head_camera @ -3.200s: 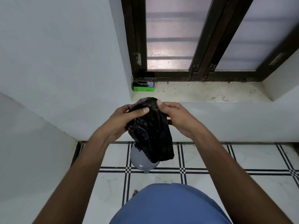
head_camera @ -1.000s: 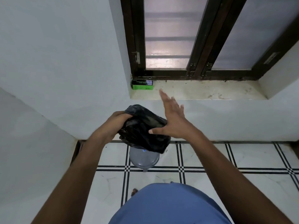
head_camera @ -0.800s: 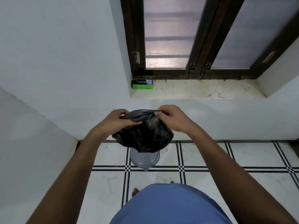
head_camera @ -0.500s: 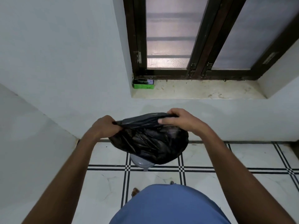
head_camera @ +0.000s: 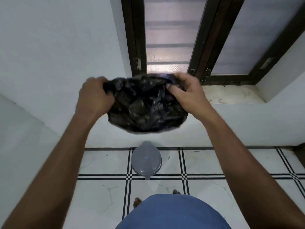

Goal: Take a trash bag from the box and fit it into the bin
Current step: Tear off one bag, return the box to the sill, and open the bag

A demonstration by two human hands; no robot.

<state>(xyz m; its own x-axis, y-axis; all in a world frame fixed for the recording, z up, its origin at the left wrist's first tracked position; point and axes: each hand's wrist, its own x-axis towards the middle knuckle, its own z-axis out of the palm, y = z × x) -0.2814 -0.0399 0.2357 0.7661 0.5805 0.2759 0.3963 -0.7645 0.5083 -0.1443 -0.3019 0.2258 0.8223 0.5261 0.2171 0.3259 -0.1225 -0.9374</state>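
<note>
Opening the trash bag (head_camera: 146, 104): left hand (head_camera: 94, 96) and right hand (head_camera: 186, 95) each clench its top edge, bag hanging between them, above the closed bin (head_camera: 146, 161); next, probably lift that lid

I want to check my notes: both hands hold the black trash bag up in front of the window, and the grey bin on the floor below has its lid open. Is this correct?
Not quite. The head view shows the grey bin with its lid closed. The rest holds: the left hand and right hand hold the black trash bag in front of the window.
</note>
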